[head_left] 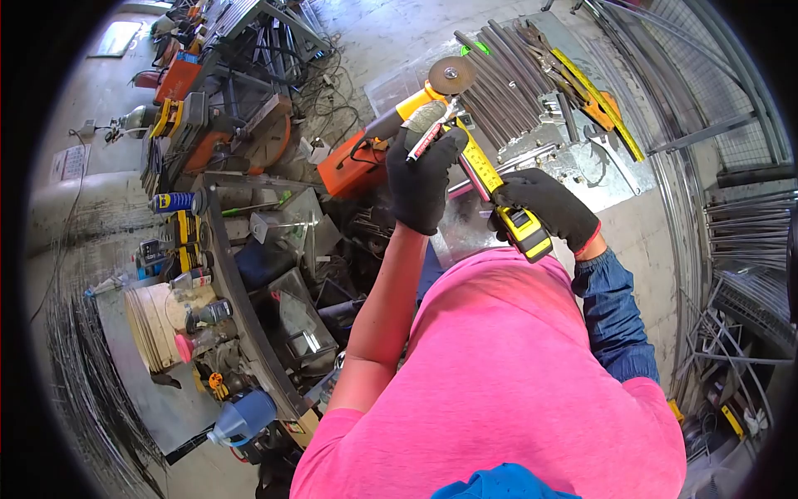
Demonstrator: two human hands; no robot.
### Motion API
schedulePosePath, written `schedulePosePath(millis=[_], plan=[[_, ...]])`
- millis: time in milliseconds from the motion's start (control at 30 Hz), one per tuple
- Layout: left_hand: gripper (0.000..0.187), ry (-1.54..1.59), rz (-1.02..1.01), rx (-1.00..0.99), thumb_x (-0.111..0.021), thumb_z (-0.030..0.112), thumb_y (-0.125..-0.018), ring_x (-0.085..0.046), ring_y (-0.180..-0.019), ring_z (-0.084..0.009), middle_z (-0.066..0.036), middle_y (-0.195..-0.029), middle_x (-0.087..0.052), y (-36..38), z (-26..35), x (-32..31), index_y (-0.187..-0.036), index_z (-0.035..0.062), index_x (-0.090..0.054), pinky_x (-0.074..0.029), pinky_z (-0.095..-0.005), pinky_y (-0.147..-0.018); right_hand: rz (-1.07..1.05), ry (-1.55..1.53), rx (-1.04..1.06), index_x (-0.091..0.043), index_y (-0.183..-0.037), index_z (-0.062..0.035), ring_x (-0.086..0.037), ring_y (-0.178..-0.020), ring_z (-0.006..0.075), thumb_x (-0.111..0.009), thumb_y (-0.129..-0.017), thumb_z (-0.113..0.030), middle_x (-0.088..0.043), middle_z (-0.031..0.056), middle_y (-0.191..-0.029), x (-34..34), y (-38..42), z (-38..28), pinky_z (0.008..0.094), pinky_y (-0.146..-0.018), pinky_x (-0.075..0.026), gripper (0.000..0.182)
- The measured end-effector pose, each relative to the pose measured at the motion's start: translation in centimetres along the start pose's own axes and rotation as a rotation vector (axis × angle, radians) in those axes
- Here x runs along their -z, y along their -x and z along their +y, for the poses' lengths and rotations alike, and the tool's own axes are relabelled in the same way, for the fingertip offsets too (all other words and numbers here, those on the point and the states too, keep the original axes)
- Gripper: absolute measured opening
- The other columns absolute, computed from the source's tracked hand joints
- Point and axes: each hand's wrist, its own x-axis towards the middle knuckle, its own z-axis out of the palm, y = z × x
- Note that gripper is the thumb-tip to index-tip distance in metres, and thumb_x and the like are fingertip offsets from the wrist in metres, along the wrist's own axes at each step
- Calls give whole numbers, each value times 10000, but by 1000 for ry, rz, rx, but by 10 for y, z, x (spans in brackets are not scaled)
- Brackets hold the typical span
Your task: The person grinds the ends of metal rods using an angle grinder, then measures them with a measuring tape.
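My left hand (416, 187), in a black glove, is closed around a white marker (427, 138) with red print. Its fingertips are at the far end of the yellow tape blade (478, 162). My right hand (553, 206), also gloved in black, grips the yellow and black case of a tape measure (528, 233), from which the blade runs up and left. Just beyond my left hand lies an angle grinder (417, 101) with a brown disc (452, 75). Dark metal bars (503, 87) lie side by side past the blade on the metal work surface (582, 187).
A wrench (611, 158), orange-handled pliers (600, 110) and a yellow strip (597, 104) lie at the surface's right. An orange box (353, 164) stands left of my left hand. Farther left, a metal-framed bench (249, 308) holds scrap, cans and a blue jug (243, 416). Metal frames (698, 133) stand right.
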Motion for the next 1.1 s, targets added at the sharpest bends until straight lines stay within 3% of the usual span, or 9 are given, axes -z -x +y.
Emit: schedulePosePath(millis=[267,400,567,667,733,900,933,1033,1100], plan=[[347,-180,82,-231,-758,113,-976,-736,-1034,-189,-167,-1197,-769,0,-2,4,-1274,-65,-747,-596,-363,-902,-65,-158,-37,-450,-1658,27,-768,-808,185,-711,-992,-232,-766,142,-1153,-4,9,-12,331,-676,-638,761],[205,-434,43,-497,-761,79,-931,-767,-1105,-392,-270,-1253,-754,-3,-10,8,-1117,16,-818,-615,-461,-954,-141,-88,76,-491,-1647,5,-725,-882,131,-701,-929,-202,-765,109,-1199,-5,8,-19,291,-783,-611,777],[193,-672,31,-714,-752,64,-909,-745,-1172,-429,-286,-1279,-745,-7,-18,17,-1080,-9,-803,-594,-470,-1015,-62,-127,115,-488,-1621,56,-767,-854,191,-692,-927,-172,-757,160,-1198,0,-6,-8,319,-743,-629,758],[274,-736,4,-681,-737,70,-954,-751,-1132,-351,-216,-1249,-750,1,-17,18,-1218,0,-765,-597,-435,-993,0,-64,95,-666,-1484,30,-750,-905,147,-715,-905,-168,-776,116,-1162,-1,-5,-16,304,-780,-612,614],[275,489,165,223,-734,84,-1001,-721,-993,-186,-65,-1085,-716,11,-16,6,-1263,4,-718,-598,-366,-845,-34,167,118,-709,-1397,31,-744,-983,184,-739,-923,-227,-759,142,-1247,25,-25,-6,330,-851,-607,541],[380,580,157,282,-711,128,-1038,-705,-966,-139,-38,-1125,-690,24,-28,9,-1386,-2,-632,-614,-338,-834,-27,454,27,-776,-1265,11,-759,-1041,218,-772,-903,-329,-758,177,-1230,22,-19,-38,356,-867,-600,497],[408,595,169,291,-714,125,-1037,-714,-962,-153,-57,-1154,-697,25,-30,10,-1414,-1,-622,-623,-339,-834,-134,609,324,-795,-1214,-11,-768,-981,233,-768,-897,-314,-776,170,-1183,42,-36,-13,374,-833,-598,440],[448,543,172,297,-723,124,-1033,-733,-985,-175,-87,-1199,-710,30,-32,14,-1448,-8,-614,-637,-338,-854,-92,532,-52,-827,-1118,-49,-777,-955,277,-769,-894,-250,-784,163,-1164,36,-34,-40,399,-832,-606,306],[470,517,171,319,-724,119,-1031,-738,-1007,-183,-95,-1214,-715,33,-35,18,-1467,-10,-606,-641,-342,-853,-125,695,106,-838,-1035,-60,-783,-953,292,-759,-888,-200,-796,159,-1128,38,-33,-44,407,-836,-614,218]])
